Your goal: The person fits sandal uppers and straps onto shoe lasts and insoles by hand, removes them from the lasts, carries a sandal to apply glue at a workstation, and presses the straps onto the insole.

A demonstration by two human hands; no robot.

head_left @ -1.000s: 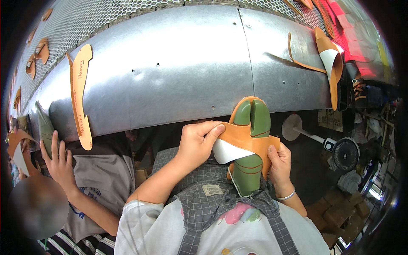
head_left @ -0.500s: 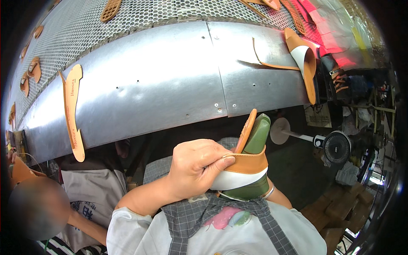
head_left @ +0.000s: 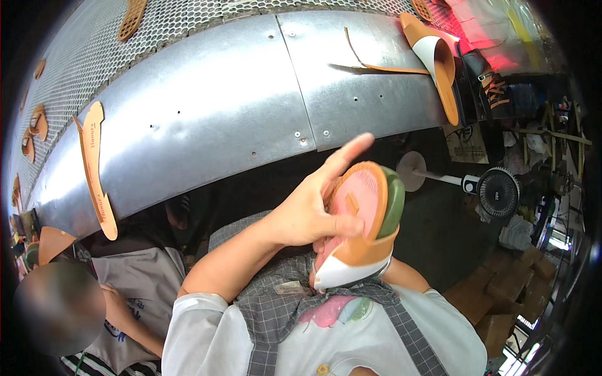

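I hold a shoe (head_left: pixel 360 250) in front of my chest: an orange and white upper pulled over a green last (head_left: pixel 394 203), turned bottom side up so the pink insole (head_left: pixel 357 197) faces me. My left hand (head_left: pixel 307 216) grips its left edge, thumb pressed on the insole and forefinger stretched upward. My right forearm (head_left: pixel 401 276) runs up beneath the shoe. That hand is hidden behind the shoe and bears it from below.
A curved sheet-metal housing (head_left: pixel 219 113) with a mesh belt (head_left: pixel 81 44) spans the top, with orange insoles (head_left: pixel 94 169) and an orange upper (head_left: pixel 436 59) on it. A fan (head_left: pixel 498 191) stands right, boxes (head_left: pixel 501 307) lower right. A co-worker (head_left: pixel 125 301) sits at my left.
The shoe has been turned from toe-up to sole-up, so the pink insole now shows. My left hand shifted from the upper's edge onto the insole, and my view moved closer.
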